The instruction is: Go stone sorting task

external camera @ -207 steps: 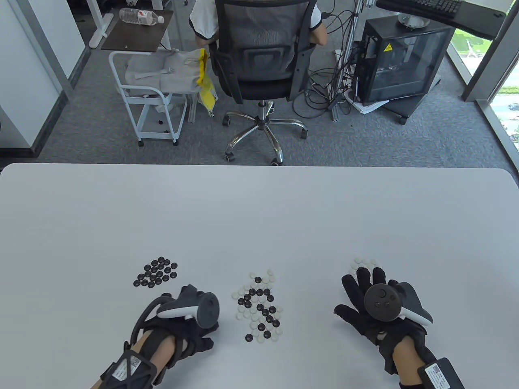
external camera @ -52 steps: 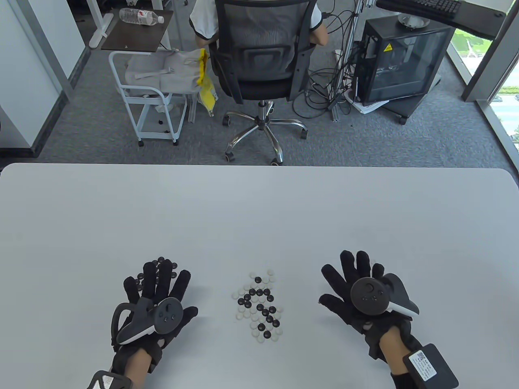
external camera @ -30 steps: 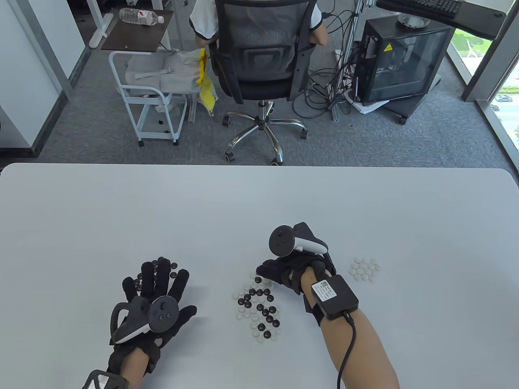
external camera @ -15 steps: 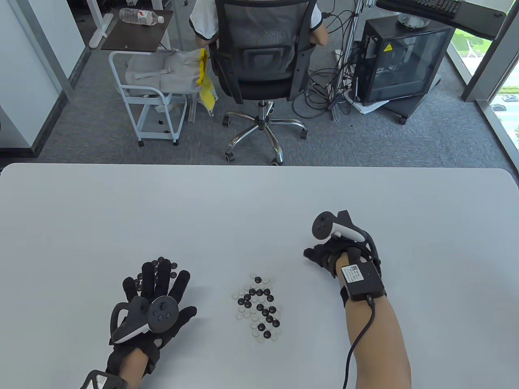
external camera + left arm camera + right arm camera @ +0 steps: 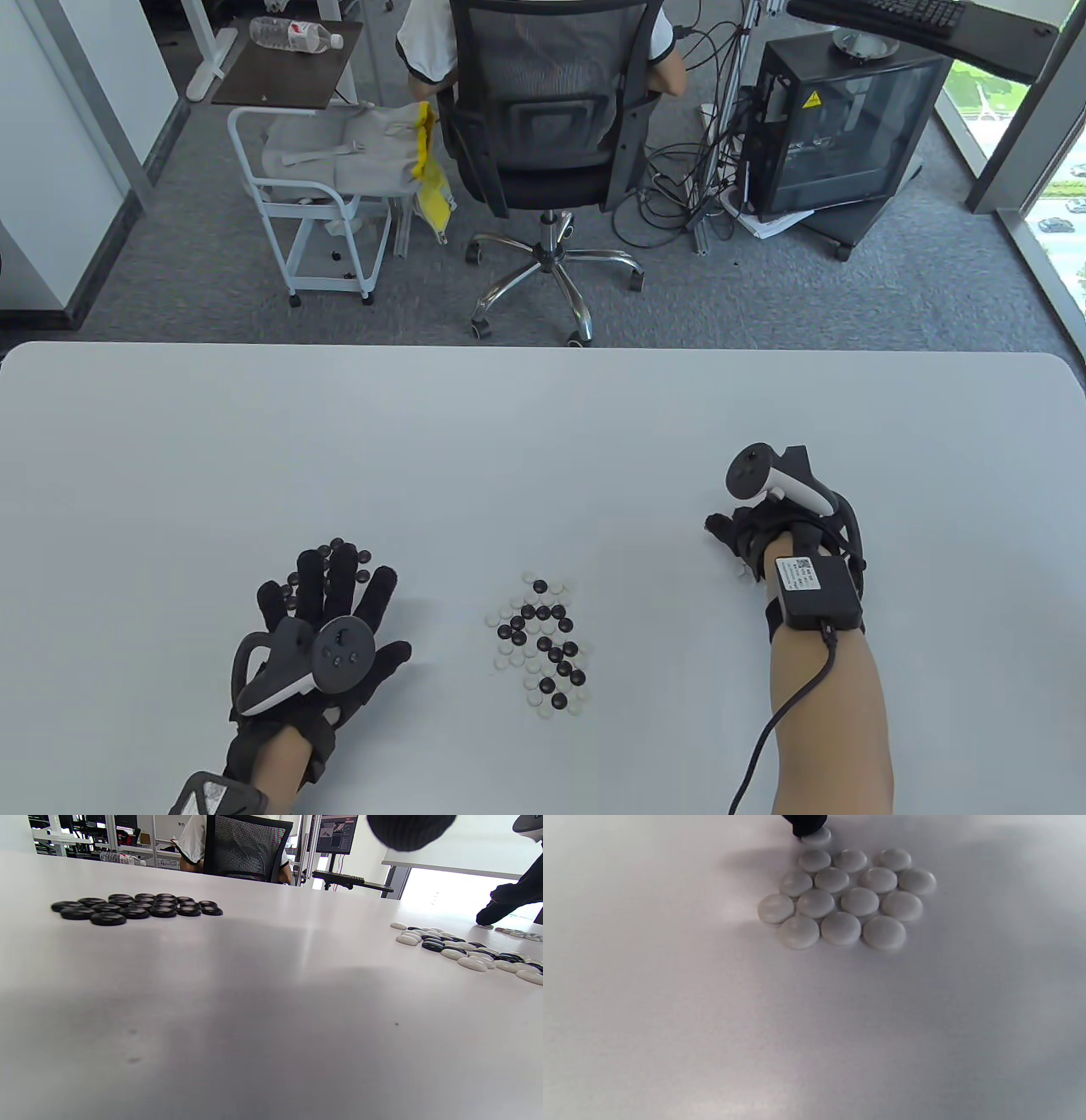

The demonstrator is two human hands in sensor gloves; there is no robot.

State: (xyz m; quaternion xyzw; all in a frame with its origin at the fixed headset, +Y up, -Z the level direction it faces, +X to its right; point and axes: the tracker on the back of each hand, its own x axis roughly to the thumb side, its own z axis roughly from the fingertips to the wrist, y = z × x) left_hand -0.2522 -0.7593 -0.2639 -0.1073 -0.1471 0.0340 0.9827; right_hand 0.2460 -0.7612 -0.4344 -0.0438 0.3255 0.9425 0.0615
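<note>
A mixed pile of black and white stones (image 5: 543, 647) lies at the table's near middle, also seen in the left wrist view as the mixed pile (image 5: 466, 951). My left hand (image 5: 333, 577) lies flat with fingers spread over the black stone pile (image 5: 361, 558), covering most of it; the black stones (image 5: 135, 906) show fully in the left wrist view. My right hand (image 5: 736, 536) hovers with curled fingers over the white stone pile (image 5: 848, 897), hiding it from the table view. One fingertip (image 5: 806, 824) sits on a single white stone (image 5: 817, 835) at the pile's edge.
The white table (image 5: 543, 424) stretches wide behind the piles. Beyond its far edge stand an office chair (image 5: 543, 127) with a seated person, a white cart (image 5: 314, 204) and a black computer case (image 5: 836, 127).
My right hand has left the mixed pile and travelled right to the white pile, fingers curled, bringing a white stone. The left hand has stayed flat over the black stones.
</note>
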